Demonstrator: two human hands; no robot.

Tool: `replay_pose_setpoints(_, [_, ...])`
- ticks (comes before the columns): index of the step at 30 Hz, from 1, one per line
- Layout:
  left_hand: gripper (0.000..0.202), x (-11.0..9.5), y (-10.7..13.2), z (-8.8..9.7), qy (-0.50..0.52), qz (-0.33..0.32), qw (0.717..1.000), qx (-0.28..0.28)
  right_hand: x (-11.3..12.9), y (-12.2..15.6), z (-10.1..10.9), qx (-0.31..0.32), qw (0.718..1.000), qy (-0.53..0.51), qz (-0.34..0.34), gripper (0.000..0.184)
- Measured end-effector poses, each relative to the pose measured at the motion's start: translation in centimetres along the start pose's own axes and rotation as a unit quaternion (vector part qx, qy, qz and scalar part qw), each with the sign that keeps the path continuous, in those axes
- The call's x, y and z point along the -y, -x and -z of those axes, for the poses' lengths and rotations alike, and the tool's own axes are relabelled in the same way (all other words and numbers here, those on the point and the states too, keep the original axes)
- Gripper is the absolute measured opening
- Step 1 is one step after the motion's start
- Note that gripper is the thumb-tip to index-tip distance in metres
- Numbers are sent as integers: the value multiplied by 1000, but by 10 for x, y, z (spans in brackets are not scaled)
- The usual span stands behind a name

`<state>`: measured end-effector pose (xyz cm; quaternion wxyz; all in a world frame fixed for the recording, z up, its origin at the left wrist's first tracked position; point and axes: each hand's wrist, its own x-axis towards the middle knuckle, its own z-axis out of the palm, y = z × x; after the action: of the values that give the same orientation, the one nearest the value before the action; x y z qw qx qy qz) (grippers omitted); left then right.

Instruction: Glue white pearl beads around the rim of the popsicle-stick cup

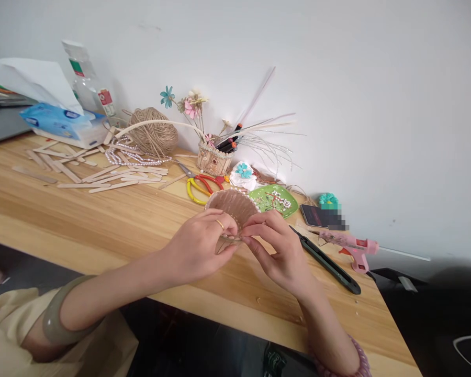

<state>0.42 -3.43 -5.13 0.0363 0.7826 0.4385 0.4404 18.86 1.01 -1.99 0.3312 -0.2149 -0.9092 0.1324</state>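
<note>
A small brown round basket point(232, 203), its rim edged with white beads, is between my two hands above the front of the table. My left hand point(204, 241) is closed around the basket's near left side, and a ring shows on one finger. My right hand point(277, 248) meets it at the near rim, thumb and fingertips pinched together. A thin strand seems to run between the fingertips, but it is too small to make out. Just beyond the basket lie a green dish point(287, 208) of beads and scissors point(198, 189) with red and yellow handles.
A dark utility knife point(327, 262) and a pink glue gun point(353, 246) lie on the right, near a phone point(317, 215). Behind stands a stick-covered pot point(215, 159) of pens and stems. Craft sticks point(110, 180), a twine ball point(151, 133) and tissues point(68, 125) occupy the left.
</note>
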Motion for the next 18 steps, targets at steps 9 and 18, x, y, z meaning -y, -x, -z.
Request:
replay_pose_setpoints(9, [14,0,-1,0,-10,6,1000,12,-1,1,0,8,999,-37,-19,11])
replay_pose_setpoints(18, [16,-3,-2,1,-18,27,999,17,-10,11,10,-133,971,-160,-119,19])
